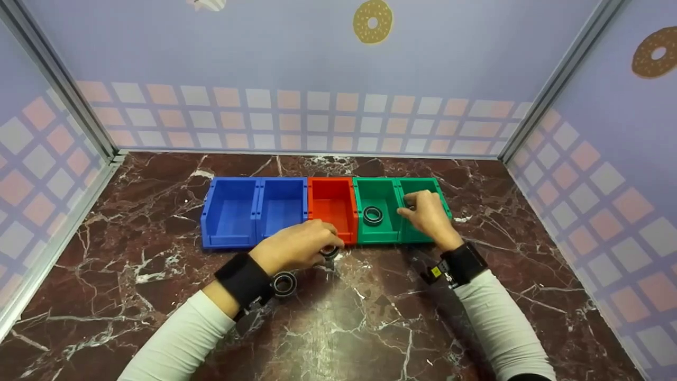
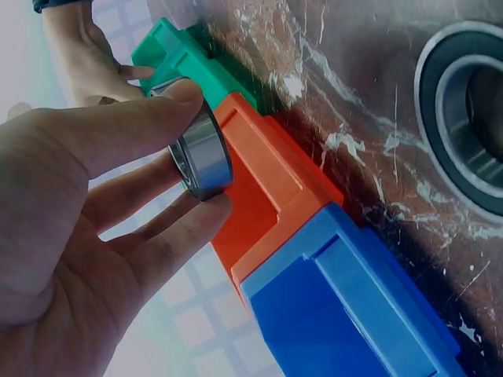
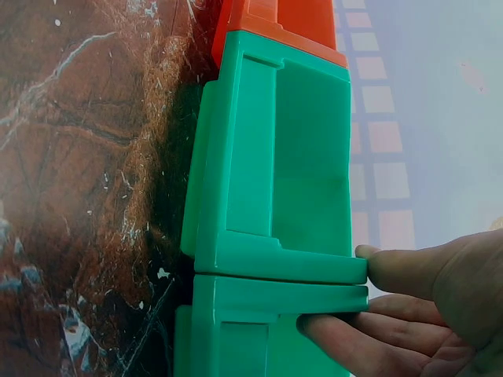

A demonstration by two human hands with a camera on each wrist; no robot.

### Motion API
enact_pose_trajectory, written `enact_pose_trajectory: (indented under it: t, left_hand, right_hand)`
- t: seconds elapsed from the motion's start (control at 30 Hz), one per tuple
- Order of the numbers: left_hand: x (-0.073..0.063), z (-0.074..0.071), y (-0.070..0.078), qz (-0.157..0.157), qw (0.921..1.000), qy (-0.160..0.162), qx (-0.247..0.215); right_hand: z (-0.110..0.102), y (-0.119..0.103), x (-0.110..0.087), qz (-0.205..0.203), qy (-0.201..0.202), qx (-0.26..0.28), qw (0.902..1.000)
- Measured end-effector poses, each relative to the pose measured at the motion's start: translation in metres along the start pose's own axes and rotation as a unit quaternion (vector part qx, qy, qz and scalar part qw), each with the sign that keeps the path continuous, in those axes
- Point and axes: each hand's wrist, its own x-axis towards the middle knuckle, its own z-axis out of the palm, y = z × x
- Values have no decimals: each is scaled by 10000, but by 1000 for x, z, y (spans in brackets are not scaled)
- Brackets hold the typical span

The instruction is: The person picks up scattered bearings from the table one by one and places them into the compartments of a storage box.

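My left hand (image 1: 299, 243) pinches a ring-shaped ball bearing (image 2: 206, 157) between thumb and fingers, just in front of the red bin (image 1: 332, 211). A second bearing (image 1: 284, 284) lies on the table beside my left wrist. Another bearing (image 1: 373, 215) rests inside the inner green bin (image 1: 389, 237). My right hand (image 1: 426, 214) reaches over the outer green bin (image 1: 420, 185). In the right wrist view its thumb and fingers are spread about the wall between the green bins, with nothing visible held. Something dark shows by its fingertips in the head view, too hidden to identify.
Two blue bins (image 1: 231, 211) adjoin the red bin on the left, so all the bins form one row. They stand on a dark red marbled table (image 1: 370, 328). Patterned panels (image 1: 317, 63) with metal edges enclose the back and sides.
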Motion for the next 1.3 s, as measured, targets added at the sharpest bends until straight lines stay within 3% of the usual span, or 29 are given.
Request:
enact_pose_trajectory:
  t: [0.3, 0.67, 0.83, 1.3]
  left_hand:
    - [6, -8, -10, -216, 9996, -101, -154]
    - [9, -12, -20, -114, 9990, 323, -271]
    - [14, -14, -23, -52, 9991, 350, -219]
    - [24, -24, -34, -262, 9980, 577, -60]
  right_hand:
    - [0, 0, -1, -45, -24, 59, 10000]
    - [0, -1, -1, 3, -94, 88, 9999]
    - [0, -1, -1, 21, -81, 38, 10000]
    - [0, 0, 1, 14, -46, 38, 10000]
